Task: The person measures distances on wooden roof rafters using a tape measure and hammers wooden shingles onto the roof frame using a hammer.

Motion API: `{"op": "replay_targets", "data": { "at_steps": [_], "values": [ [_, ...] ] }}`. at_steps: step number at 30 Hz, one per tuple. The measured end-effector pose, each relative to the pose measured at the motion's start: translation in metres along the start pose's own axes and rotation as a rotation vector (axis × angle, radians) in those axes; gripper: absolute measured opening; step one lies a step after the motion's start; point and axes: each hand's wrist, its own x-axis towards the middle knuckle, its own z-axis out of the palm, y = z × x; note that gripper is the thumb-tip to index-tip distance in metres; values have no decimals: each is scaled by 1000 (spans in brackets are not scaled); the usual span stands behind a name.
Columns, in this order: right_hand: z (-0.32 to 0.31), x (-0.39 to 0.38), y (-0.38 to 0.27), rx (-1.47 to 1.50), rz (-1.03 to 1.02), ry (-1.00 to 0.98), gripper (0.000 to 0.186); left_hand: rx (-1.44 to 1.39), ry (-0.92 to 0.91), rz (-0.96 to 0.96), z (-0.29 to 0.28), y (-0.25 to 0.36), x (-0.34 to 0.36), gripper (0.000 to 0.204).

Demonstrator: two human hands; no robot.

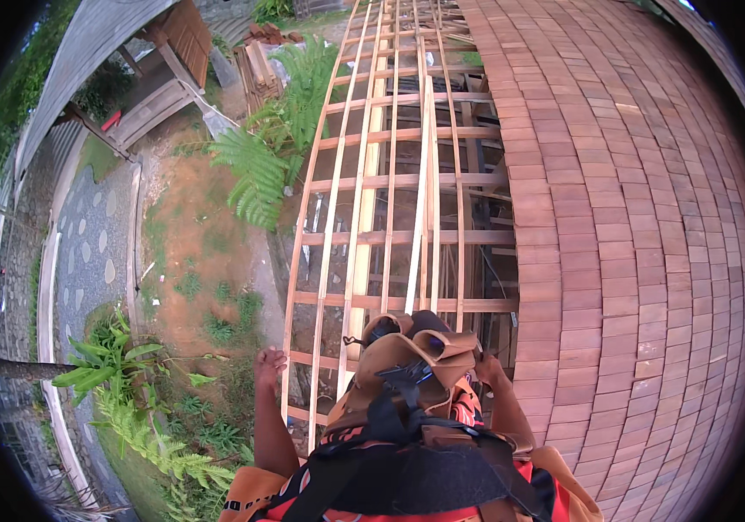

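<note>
My left hand hangs at the outer edge of the roof frame, beside the outermost light wooden batten. Its fingers are curled; what they hold, if anything, is too small to make out. My right hand is at the right side of the brown leather tool pouch at my waist, near the edge of the shingles. The pouch partly hides its fingers, so their grip does not show. Dark tool handles stick out of the pouch.
Long battens cross darker rafters, with open gaps down to the ground. Reddish-brown wooden shingles cover the right side. Down at the left are tree ferns, bare soil, a stone-set path and a roofed shelter.
</note>
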Motion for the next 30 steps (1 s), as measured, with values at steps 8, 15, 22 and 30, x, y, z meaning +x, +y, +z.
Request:
{"op": "replay_targets", "data": {
  "at_steps": [8,15,22,30],
  "values": [
    [13,75,25,-3,234,-370,52,-381,38,-104,74,15,80,40],
    [-7,218,-28,-102,290,-724,52,-544,-307,-257,157,29,199,28],
    [-169,384,-139,11,240,-327,66,185,-72,-317,257,171,270,13],
    [-357,484,-276,205,-105,224,63,116,43,-65,359,291,336,18]
  ]
}}
